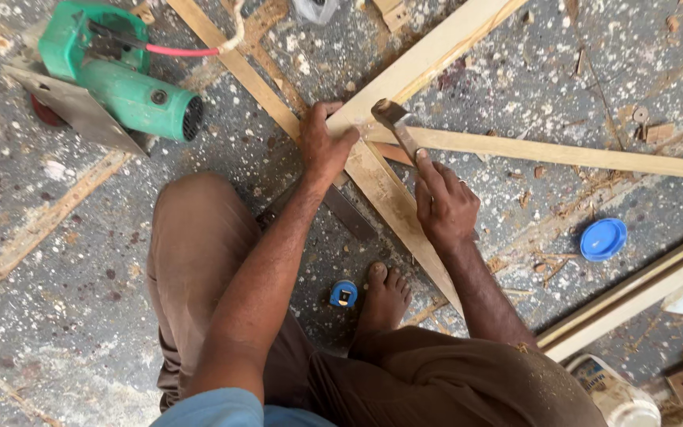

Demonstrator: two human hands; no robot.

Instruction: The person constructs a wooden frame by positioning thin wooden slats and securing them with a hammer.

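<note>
Two wooden battens [393,198] meet in a V on the speckled concrete floor [81,316], with a third strip [563,153] running off to the right from the joint. The left hand [323,146] lies flat and pressed on the joint, fingers spread over the wood, not curled round anything. The right hand [444,207] is closed round the handle of a hammer [395,122], whose metal head hangs just above the joint, near the left thumb. The battens look light, stiff and dry; judging by their thinness, they would flex along their length and could split near an end, so a hold close to the joint seems soundest. The hammer looks head-heavy, best gripped low on the handle, though the handle's end is hidden in the fist. A bare foot [385,296] rests near the lower batten, with a small blue tape measure [343,294] just beside it. A green circular saw [116,79] lies well apart at upper left, a blue lid [603,239] at right.
</note>
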